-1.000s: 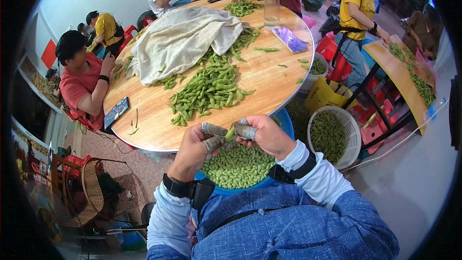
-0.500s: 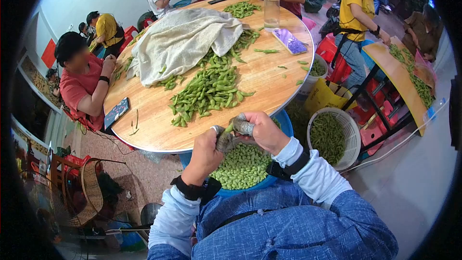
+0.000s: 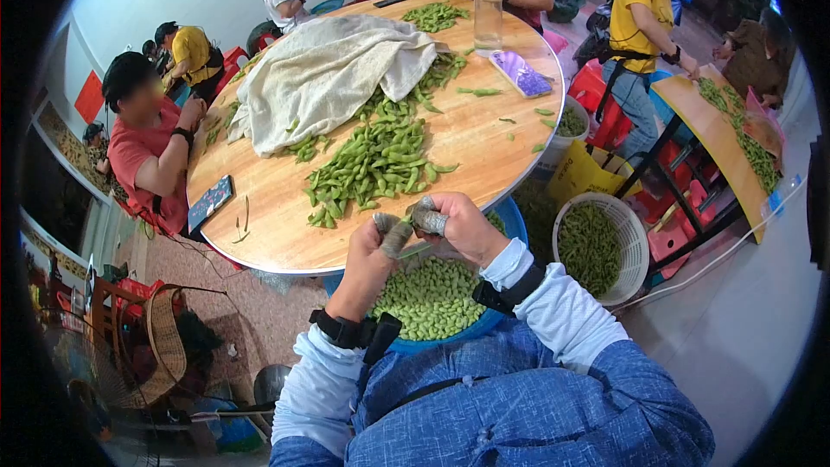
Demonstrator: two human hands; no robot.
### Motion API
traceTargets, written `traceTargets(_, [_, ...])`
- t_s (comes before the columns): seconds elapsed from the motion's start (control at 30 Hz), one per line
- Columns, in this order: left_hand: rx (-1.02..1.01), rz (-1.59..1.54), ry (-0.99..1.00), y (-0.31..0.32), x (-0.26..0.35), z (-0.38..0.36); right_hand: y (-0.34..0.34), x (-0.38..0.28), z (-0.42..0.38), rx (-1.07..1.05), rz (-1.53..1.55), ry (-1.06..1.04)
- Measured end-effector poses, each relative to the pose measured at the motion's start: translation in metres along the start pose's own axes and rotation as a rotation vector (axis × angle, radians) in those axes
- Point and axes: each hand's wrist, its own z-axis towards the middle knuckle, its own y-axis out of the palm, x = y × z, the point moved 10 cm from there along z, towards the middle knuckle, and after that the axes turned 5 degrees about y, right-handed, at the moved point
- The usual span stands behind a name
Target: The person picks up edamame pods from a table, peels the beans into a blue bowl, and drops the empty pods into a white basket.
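Note:
My left hand (image 3: 370, 259) and my right hand (image 3: 464, 227) are closed and meet at the table's near edge, with grey wrapping on thumbs and fingers. Pinched between them is a green edamame pod (image 3: 408, 219), mostly hidden by the fingertips. Below, a blue basin (image 3: 517, 227) holds shelled green beans (image 3: 432, 298). Just beyond my hands, a heap of unshelled pods (image 3: 372, 164) lies on the round wooden table (image 3: 484, 151). A pale cloth (image 3: 337, 69) covers part of that heap.
On the table are a phone (image 3: 521, 74), a bottle (image 3: 488, 19) and a dark patterned phone (image 3: 211, 205). A white basket (image 3: 635, 246) of pods stands on the floor at right. A person in red (image 3: 149, 143) sits at left; others work around.
Both hands have shifted slightly, turning around the pod, and less of it shows now. The person at left has moved their hands and head a little.

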Motion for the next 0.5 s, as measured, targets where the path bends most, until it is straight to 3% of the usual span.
traceTargets(0.07, [-0.044, 0.304, 0.260, 0.004, 0.019, 0.005, 0.000, -0.005, -0.001, 0.036, -0.104, 0.033])
traceTargets(0.1, [-0.083, 0.322, 0.124, 0.003, 0.021, 0.005, 0.003, -0.010, 0.000, 0.008, -0.110, 0.009])
traceTargets(0.2, [-0.176, -0.061, -0.116, 0.000, 0.002, 0.009, 0.009, -0.022, 0.006, -0.054, -0.140, -0.050])
traceTargets(0.33, [-0.117, 0.098, -0.070, -0.006, 0.007, 0.017, 0.010, -0.029, 0.017, -0.027, -0.384, -0.108])
traceTargets(0.43, [0.001, 0.438, 0.157, -0.023, -0.004, 0.032, 0.006, -0.024, 0.021, 0.117, -0.700, -0.185])
traceTargets(0.5, [0.044, 0.401, 0.079, -0.027, -0.017, 0.034, 0.007, -0.028, 0.016, 0.228, -0.806, -0.234])
